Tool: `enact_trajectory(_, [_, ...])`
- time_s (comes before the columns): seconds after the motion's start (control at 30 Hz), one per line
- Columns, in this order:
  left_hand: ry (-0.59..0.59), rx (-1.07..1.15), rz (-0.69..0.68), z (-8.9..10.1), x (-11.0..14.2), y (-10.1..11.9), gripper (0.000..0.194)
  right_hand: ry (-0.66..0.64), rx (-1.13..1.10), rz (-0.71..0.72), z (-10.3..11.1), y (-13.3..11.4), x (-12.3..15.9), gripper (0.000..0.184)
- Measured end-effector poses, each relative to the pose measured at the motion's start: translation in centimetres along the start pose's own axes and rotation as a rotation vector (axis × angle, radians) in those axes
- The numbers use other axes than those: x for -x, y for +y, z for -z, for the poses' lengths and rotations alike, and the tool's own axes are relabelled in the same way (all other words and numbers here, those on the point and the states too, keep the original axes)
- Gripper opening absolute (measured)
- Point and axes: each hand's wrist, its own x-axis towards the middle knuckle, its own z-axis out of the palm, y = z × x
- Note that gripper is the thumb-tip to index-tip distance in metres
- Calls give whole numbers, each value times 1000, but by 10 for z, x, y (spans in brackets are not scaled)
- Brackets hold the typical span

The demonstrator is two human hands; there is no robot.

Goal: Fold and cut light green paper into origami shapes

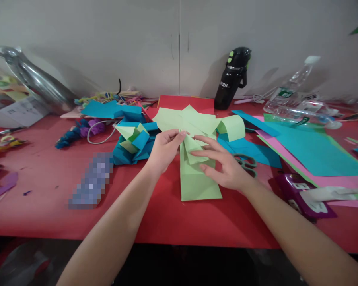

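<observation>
My left hand (164,150) pinches the tip of a folded light green paper piece (192,147) between thumb and fingers. My right hand (225,165) has its fingers spread, resting against the right side of that piece. Beneath lies a light green paper strip (200,187), and more light green paper (186,115) spreads behind the fingers. A curled light green strip (233,126) stands just to the right. To the left sits a blue and green folded paper model (134,143). Scissors (247,161) lie beside my right hand, partly hidden by it.
The red table (167,222) ends close to me. A black bottle (231,79) and a clear plastic bottle (292,91) are at the back right. Coloured paper sheets (319,143) and a purple tape dispenser (304,196) lie right. A silver flask (41,79) stands back left.
</observation>
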Motion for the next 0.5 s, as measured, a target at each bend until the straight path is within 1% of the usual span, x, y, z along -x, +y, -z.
enact_trajectory(0.03, [-4, -11, -18, 0, 0, 0, 31, 38, -64, -55, -2, -1, 0, 28])
enact_trajectory(0.1, [-20, -16, -44, -1, 1, -1, 31, 168, -221, -192, -6, -2, -2, 15])
enact_trajectory(0.13, [-33, -9, -51, -2, 1, -1, 31, 236, -293, -262, -8, -2, -3, 14])
enact_trajectory(0.17, [-46, 4, -49, -2, 2, -1, 31, 291, -347, -324, -9, -1, -4, 17])
enact_trajectory(0.2, [-57, 17, -43, -3, 2, 0, 31, 318, -380, -376, -10, 1, -5, 21])
enact_trajectory(0.27, [-73, 34, -31, -4, 3, 1, 32, 304, -406, -451, -10, 3, -6, 27])
enact_trajectory(0.37, [-96, 51, -25, -6, 4, 2, 29, 254, -418, -460, -9, 5, -7, 29])
enact_trajectory(0.43, [-97, 61, -14, -7, 4, 3, 26, 256, -390, -424, -9, 6, -7, 28])
enact_trajectory(0.5, [-67, 47, 2, -8, 4, 2, 24, 271, -340, -405, -10, 7, -7, 27])
